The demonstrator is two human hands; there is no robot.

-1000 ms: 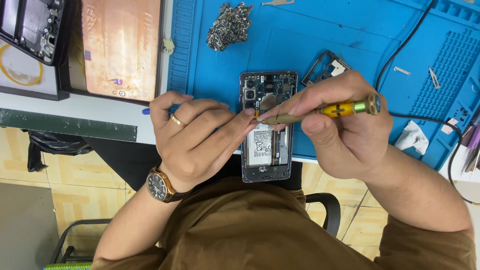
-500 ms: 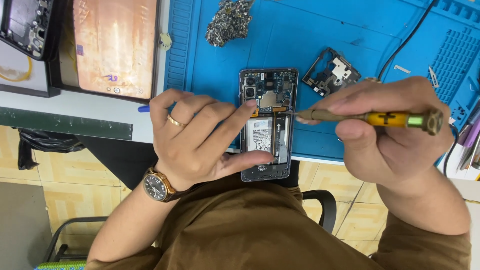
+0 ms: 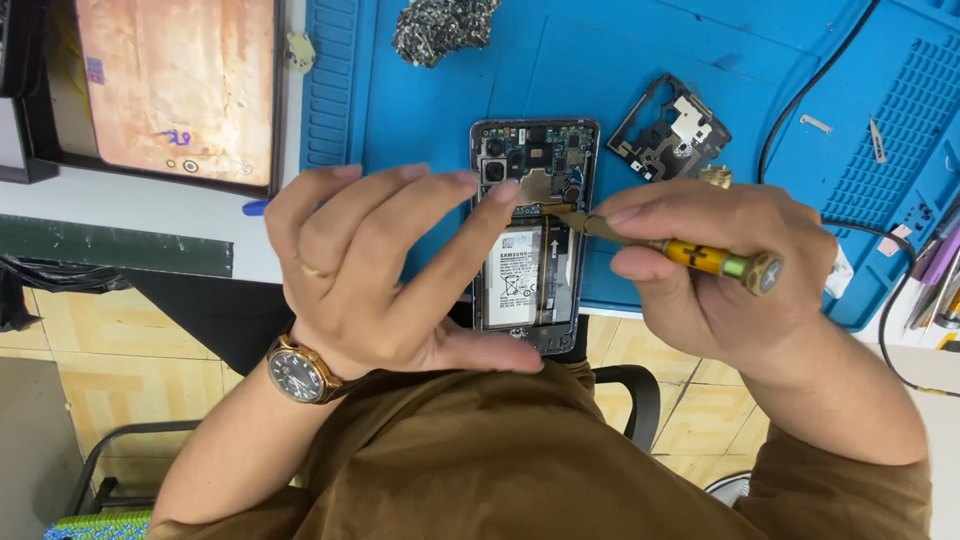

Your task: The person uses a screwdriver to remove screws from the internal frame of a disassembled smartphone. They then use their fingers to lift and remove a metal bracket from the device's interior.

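An opened phone (image 3: 530,240) with its back removed lies at the near edge of a blue work mat (image 3: 420,130), showing its battery and circuit board. My left hand (image 3: 380,270) steadies it: the fingers rest across its left side and the thumb runs under its bottom end. My right hand (image 3: 720,270) grips a yellow-handled screwdriver (image 3: 690,255), whose tip touches the board just above the battery. I wear a ring and a wristwatch (image 3: 298,372) on the left.
A removed black inner frame piece (image 3: 672,130) lies on the mat to the right of the phone. A pile of metal bits (image 3: 440,28) sits at the top. A framed orange panel (image 3: 175,85) lies to the left. Black cables (image 3: 815,85) and tools are on the right.
My right hand drew the screwdriver away to the right, then brought its tip back onto the board. The left hand stayed on the phone.
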